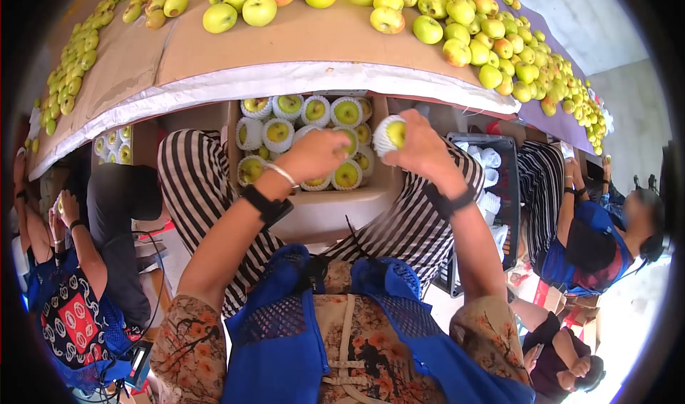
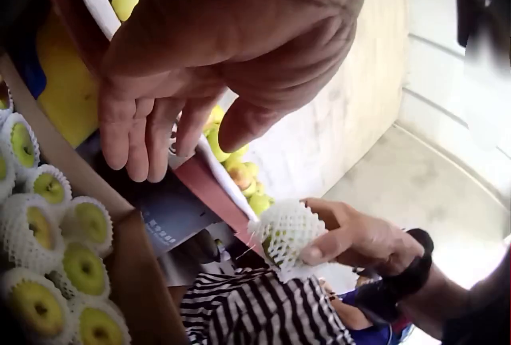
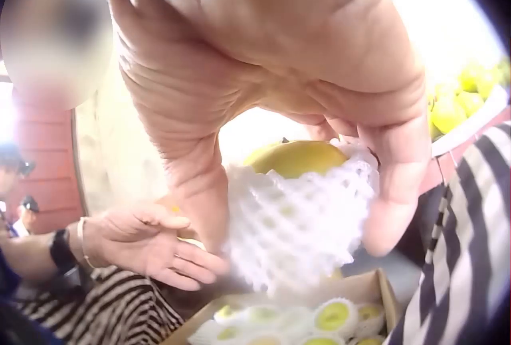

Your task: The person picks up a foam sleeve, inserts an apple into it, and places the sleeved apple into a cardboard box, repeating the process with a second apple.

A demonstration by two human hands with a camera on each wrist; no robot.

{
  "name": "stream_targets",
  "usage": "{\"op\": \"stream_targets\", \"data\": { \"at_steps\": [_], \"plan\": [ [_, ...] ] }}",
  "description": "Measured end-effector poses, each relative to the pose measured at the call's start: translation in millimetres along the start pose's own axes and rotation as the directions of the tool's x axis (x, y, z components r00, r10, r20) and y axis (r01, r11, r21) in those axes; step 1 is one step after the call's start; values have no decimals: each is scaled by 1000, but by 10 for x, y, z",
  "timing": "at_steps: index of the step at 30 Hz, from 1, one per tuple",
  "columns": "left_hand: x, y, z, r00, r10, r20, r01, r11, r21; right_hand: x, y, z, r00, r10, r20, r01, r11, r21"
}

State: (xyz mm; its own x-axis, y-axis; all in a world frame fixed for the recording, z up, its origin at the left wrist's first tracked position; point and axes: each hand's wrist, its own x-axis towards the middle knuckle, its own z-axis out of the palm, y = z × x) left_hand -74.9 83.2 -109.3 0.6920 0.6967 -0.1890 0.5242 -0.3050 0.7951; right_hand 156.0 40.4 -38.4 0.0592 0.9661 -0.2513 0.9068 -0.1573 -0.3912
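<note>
In the head view my right hand (image 1: 430, 153) holds a yellow-green apple (image 3: 295, 159) in a white foam net sleeve (image 3: 297, 221), to the right over the box's edge. Thumb and fingers curl round its sides, and the apple's top shows bare above the net. My left hand (image 1: 315, 154) hovers above the cardboard box (image 1: 342, 208), its fingers loosely bent with nothing between them in the left wrist view. Below it, several netted apples (image 1: 277, 133) sit in rows inside the box, some hidden under the hand.
A table (image 1: 235, 47) covered in cardboard bears many loose apples (image 1: 457, 29) beyond the box. To the right stands a dark crate (image 1: 508, 211) with white foam sleeves (image 1: 490, 158). People sit close by on both sides, including a person (image 1: 592, 240) at right.
</note>
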Motion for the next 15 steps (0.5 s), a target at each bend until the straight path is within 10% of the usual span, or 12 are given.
{"op": "stream_targets", "data": {
  "at_steps": [7, 15],
  "plan": [
    [401, -392, 972, 949, 312, 37, -302, 873, 383, 463, 260, 677, 984, 103, 144, -108, 994, 25],
    [458, -591, 1097, 962, 231, 148, -272, 868, 415, 606, 318, 957, 994, 70, 88, -64, 996, -69]
  ]
}}
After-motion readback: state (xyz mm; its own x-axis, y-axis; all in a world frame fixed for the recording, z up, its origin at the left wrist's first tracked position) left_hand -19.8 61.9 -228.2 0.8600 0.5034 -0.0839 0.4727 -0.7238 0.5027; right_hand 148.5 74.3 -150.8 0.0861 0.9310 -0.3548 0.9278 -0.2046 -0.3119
